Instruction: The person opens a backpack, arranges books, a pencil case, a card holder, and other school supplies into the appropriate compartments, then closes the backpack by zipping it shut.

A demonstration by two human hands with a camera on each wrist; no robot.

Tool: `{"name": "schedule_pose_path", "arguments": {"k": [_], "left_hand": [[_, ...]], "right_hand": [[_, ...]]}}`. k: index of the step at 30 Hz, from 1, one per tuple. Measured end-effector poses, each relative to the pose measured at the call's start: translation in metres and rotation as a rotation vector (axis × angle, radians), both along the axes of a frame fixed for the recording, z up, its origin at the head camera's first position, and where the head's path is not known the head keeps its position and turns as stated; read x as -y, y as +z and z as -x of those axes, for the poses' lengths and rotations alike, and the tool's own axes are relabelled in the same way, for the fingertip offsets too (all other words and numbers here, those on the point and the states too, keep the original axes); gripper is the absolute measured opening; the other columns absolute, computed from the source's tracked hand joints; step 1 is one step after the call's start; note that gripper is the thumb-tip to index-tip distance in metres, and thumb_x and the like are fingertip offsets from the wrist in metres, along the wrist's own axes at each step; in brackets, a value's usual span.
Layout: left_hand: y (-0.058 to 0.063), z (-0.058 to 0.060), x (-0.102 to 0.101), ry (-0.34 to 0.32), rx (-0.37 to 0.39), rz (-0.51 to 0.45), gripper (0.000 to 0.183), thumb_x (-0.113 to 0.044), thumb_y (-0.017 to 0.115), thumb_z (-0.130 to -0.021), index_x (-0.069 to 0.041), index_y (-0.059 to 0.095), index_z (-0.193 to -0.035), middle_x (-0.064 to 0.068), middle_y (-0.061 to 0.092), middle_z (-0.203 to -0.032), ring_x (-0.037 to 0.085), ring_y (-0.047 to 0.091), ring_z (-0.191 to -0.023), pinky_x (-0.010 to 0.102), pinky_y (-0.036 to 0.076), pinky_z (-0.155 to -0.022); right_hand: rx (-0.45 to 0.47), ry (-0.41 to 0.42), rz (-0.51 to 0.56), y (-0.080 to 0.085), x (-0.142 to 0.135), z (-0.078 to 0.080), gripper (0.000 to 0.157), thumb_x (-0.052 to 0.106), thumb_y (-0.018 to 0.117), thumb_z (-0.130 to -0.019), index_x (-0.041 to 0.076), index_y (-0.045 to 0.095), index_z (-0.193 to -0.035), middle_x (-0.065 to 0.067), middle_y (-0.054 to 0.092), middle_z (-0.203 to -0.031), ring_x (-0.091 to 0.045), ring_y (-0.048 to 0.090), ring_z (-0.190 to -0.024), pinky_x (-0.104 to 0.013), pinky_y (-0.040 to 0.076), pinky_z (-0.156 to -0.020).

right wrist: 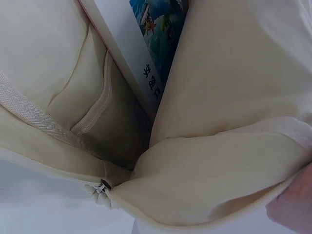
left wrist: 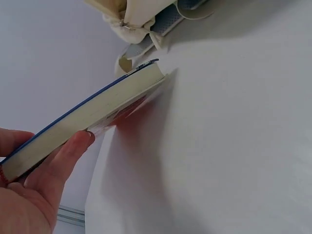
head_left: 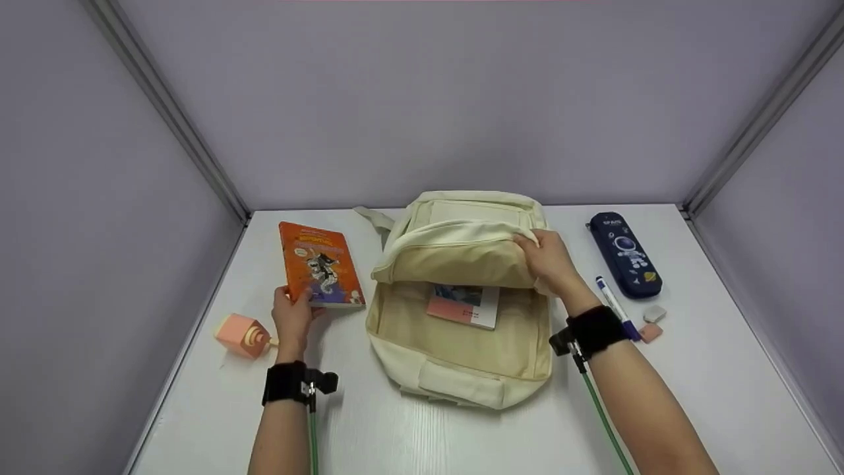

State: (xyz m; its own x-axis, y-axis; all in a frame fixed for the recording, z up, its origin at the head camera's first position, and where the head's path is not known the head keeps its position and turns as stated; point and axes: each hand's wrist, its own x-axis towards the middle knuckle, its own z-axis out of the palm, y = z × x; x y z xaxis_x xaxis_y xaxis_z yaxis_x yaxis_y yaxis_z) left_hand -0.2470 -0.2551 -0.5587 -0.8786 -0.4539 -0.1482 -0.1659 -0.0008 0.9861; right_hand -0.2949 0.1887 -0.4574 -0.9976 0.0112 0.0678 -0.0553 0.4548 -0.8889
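Note:
My left hand (head_left: 293, 323) grips the lower left corner of an orange book (head_left: 322, 264) with a cartoon cover. In the left wrist view the book's page edge (left wrist: 87, 117) is tilted over the table, thumb on one side and fingers on the other. My right hand (head_left: 550, 260) pinches the upper edge of a cream backpack's opening (head_left: 461, 234), lifting the flap. Inside the backpack (head_left: 461, 389) lies a pink and white book (head_left: 461, 313), partly covered by the flap. In the right wrist view that book (right wrist: 124, 53) stands between the lining's folds.
Left of my left wrist is a pink box-shaped object (head_left: 242, 335) with a swirl pattern. At the right lie a navy astronaut pencil case (head_left: 626, 254), a marker (head_left: 616, 307), a grey eraser-like piece (head_left: 654, 314) and a pink one (head_left: 650, 332). Panel walls (head_left: 422, 105) enclose the white table (head_left: 369, 448).

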Motion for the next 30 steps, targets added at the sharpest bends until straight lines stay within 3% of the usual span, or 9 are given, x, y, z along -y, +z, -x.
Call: {"name": "schedule_pose_path", "arguments": {"k": [7,15,21,30], "left_hand": [[0.003,-0.005,-0.006,0.08,-0.126,-0.089,0.044,-0.015,0.052,-0.102,0.008,0.034,-0.135,0.025,0.05,-0.112,0.013,0.067,-0.072,0.031,0.057,-0.069],[0.049,-0.01,-0.013,0.166,-0.379,-0.161,0.04,-0.019,0.058,-0.1,0.006,0.046,-0.129,0.02,0.06,-0.101,0.014,0.071,-0.071,0.031,0.057,-0.066],[0.078,-0.018,-0.027,0.125,-0.525,-0.236,0.031,-0.017,0.056,-0.101,0.007,0.053,-0.12,0.011,0.067,-0.083,0.018,0.07,-0.064,0.031,0.057,-0.058],[0.106,-0.034,-0.051,-0.011,-0.619,-0.266,0.033,-0.017,0.051,-0.103,0.009,0.051,-0.124,0.015,0.068,-0.088,0.022,0.071,-0.07,0.033,0.057,-0.061]], "right_hand": [[0.023,-0.01,0.007,0.001,0.0,0.0,0.031,0.027,0.061,-0.098,0.006,0.058,-0.076,0.0,0.047,-0.068,-0.017,0.048,-0.067,-0.028,0.041,-0.062],[0.035,-0.006,0.069,0.002,-0.003,0.003,0.029,0.027,0.061,-0.098,0.005,0.062,-0.079,0.003,0.049,-0.067,-0.013,0.047,-0.067,-0.025,0.04,-0.062],[0.089,-0.013,0.115,0.006,-0.006,0.012,0.031,0.029,0.06,-0.099,0.007,0.059,-0.077,0.004,0.046,-0.066,-0.013,0.047,-0.068,-0.023,0.04,-0.06],[0.142,-0.022,0.094,0.01,-0.01,0.022,0.033,0.033,0.055,-0.101,0.008,0.053,-0.08,0.002,0.045,-0.072,-0.015,0.046,-0.072,-0.026,0.039,-0.064]]}}
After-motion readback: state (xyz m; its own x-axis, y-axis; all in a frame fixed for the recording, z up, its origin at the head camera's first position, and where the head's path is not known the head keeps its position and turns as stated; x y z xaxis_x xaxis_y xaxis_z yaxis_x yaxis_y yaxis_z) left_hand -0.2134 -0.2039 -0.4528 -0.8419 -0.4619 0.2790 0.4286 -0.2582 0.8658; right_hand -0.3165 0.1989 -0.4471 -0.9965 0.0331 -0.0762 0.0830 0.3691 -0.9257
